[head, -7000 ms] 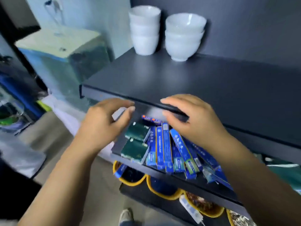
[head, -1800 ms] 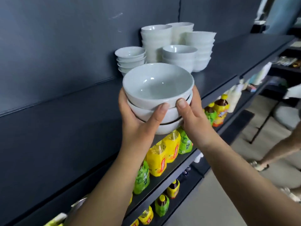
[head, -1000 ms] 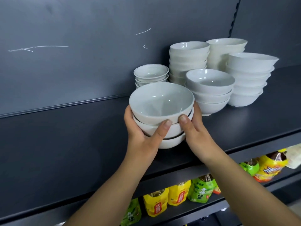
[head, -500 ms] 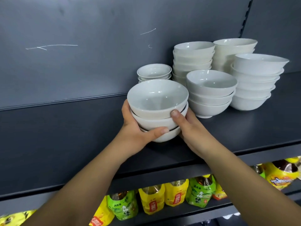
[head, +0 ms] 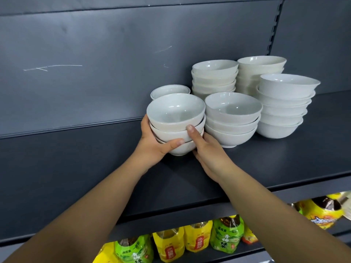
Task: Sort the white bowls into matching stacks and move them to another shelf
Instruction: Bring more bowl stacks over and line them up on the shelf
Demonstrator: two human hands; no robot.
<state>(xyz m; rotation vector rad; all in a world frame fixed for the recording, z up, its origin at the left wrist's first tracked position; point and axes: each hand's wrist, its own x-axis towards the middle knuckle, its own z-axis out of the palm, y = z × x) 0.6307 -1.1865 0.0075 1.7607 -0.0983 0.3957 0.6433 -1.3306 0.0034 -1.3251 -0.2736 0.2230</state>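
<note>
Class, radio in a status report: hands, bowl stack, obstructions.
Left hand, right hand grip three-bowl stack. Stack at shelf, contact unclear. Neighbouring stack close beside right hand.

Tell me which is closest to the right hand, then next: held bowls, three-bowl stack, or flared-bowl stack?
Measured from the right hand:
1. Held bowl stack, in its grip, left.
2. Three-bowl stack, just right.
3. Flared-bowl stack, far right.

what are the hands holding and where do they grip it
A stack of three white bowls, clasped from both sides: the left hand round its left side, the right hand round its right.
</note>
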